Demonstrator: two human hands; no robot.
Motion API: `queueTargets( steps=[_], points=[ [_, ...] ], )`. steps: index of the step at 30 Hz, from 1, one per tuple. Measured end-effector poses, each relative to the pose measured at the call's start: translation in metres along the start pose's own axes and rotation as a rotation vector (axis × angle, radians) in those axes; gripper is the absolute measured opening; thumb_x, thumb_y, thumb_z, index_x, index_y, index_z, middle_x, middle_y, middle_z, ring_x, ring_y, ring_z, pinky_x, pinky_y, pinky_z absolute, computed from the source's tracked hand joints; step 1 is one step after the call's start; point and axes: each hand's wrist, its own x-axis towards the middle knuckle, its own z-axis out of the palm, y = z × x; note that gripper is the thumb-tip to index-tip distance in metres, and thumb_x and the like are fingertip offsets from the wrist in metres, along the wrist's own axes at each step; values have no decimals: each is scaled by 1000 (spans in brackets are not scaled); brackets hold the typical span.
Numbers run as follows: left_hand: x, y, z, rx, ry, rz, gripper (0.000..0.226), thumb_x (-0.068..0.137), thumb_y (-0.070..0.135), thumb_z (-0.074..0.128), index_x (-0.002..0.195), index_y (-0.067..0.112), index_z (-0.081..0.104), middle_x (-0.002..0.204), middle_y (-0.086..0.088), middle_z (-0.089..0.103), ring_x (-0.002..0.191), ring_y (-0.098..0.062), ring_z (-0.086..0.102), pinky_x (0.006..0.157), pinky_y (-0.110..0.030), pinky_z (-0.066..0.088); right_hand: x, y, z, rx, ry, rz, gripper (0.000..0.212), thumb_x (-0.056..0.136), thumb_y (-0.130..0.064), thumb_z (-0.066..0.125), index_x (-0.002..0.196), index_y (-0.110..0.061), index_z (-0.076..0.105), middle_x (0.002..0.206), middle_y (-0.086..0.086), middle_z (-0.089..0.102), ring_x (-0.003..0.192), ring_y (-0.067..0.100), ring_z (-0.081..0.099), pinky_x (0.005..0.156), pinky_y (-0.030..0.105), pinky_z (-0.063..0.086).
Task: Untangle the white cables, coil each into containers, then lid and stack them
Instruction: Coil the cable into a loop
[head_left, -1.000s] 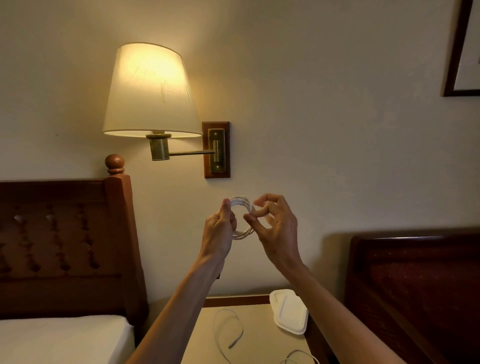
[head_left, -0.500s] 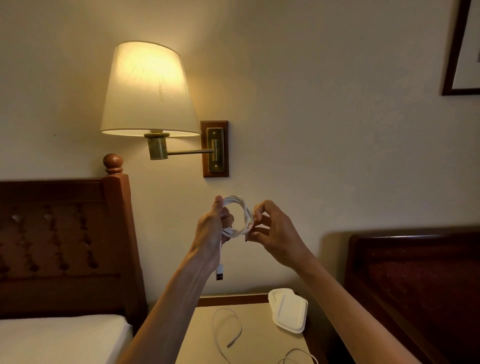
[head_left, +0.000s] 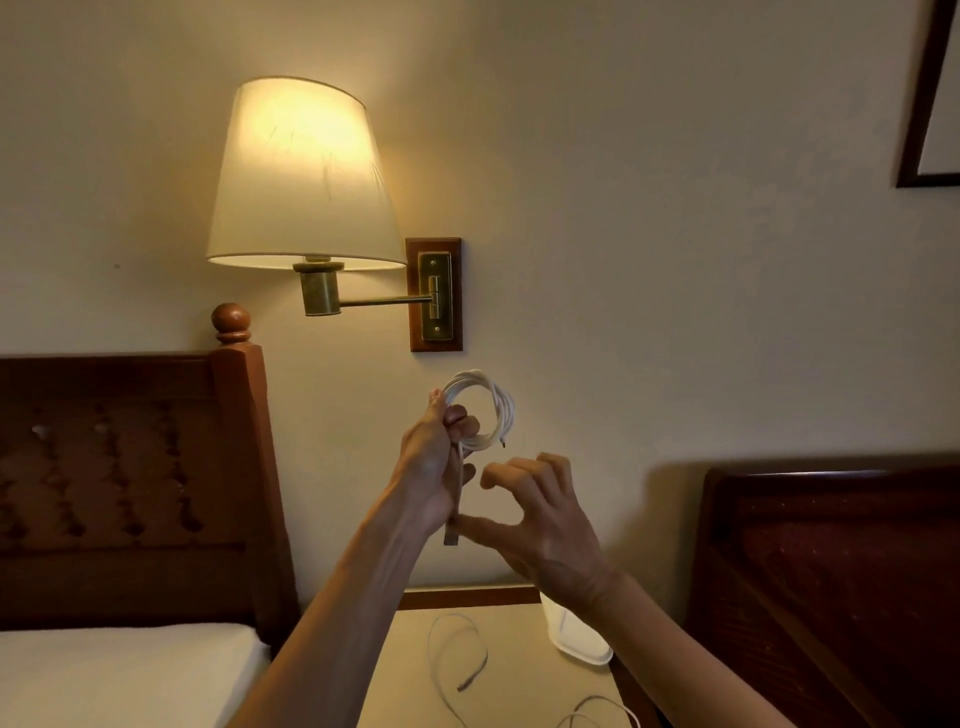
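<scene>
A coiled white cable (head_left: 480, 410) is held up before the wall, gripped in the left hand (head_left: 434, 462), likely so the loops keep their shape. Its plug end (head_left: 451, 535) is touched by the right hand (head_left: 540, 525), fingers spread and curved. Below, on the surface (head_left: 514, 675), another loose cable (head_left: 457, 654) and a white container (head_left: 576, 636) lie between two beds, under a lit wall lamp (head_left: 306, 176).
</scene>
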Motion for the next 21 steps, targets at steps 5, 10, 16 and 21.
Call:
queueTargets(
  steps=[5, 10, 16, 21],
  points=[
    [-1, 3, -2, 23, -19, 7, 42, 103, 45, 31, 72, 23, 47, 56, 9, 45, 69, -14, 41, 69, -37, 27, -6, 2, 1, 36, 16, 22, 7, 99, -25, 54, 106, -26, 55, 119, 8, 45, 103, 22, 45, 78, 31, 38],
    [-1, -1, 0, 29, -28, -50, 39, 103, 44, 33, 73, 23, 49, 59, 7, 46, 69, -14, 44, 73, -39, 30, 6, -3, -1, 28, 71, 39, 14, 103, -20, 44, 111, -26, 52, 115, 8, 43, 96, 21, 44, 76, 28, 33],
    [-2, -1, -4, 34, -100, -43, 42, 103, 42, 31, 72, 22, 50, 60, 5, 46, 62, -14, 44, 71, -38, 31, 12, 11, 4, 58, 41, 10, 26, 92, -23, 66, 116, -27, 56, 115, 8, 45, 93, 20, 44, 73, 28, 34],
    [-3, -1, -7, -76, -138, -20, 39, 104, 40, 32, 76, 20, 50, 60, 4, 47, 60, -14, 42, 67, -36, 32, 11, 15, 4, 76, 28, 47, 28, 88, -15, 70, 108, -23, 52, 118, 8, 45, 96, 21, 47, 72, 28, 42]
  ],
)
